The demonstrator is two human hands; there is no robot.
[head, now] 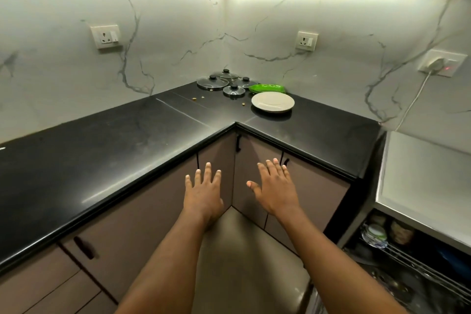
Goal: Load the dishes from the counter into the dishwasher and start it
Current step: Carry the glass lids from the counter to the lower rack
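right now the black l-shaped surface (102,160) is taking up most of the view, wrapping round the corner under the marbled wall. below it the brown cabinet doors (142,224) are sitting closed. at the lower right the dishwasher (362,222) is standing open, and its wire rack (438,278) is showing a few pieces already inside, though the dark is hiding what most of them are.

both arms are stretching forward in front of the corner cabinets, below the edge of the surface. the left hand (202,196) is hovering palm down with fingers spread, its grip released and carrying nothing. the right hand (276,186) is doing the same just beside it, fingers straight, grip released and empty.

the dishes left to load are waiting deep in the corner, well apart from both hands. the white plate (272,102) is lying nearest, with the green plates (267,88) stacked just behind it. four glass lids (225,81) with black knobs are clustering to the left of those, overlapping one another. a few crumbs (195,99) are lying near them.

by my reading, loading is partly done, and this is the reach for the next piece. the white plate is looking like the easy pick. taking it is calling for a long reach over the corner, fingers slipping under the rim, then a swing right and down to a free slot in the rack. starting the machine is coming only after the surface is cleared.
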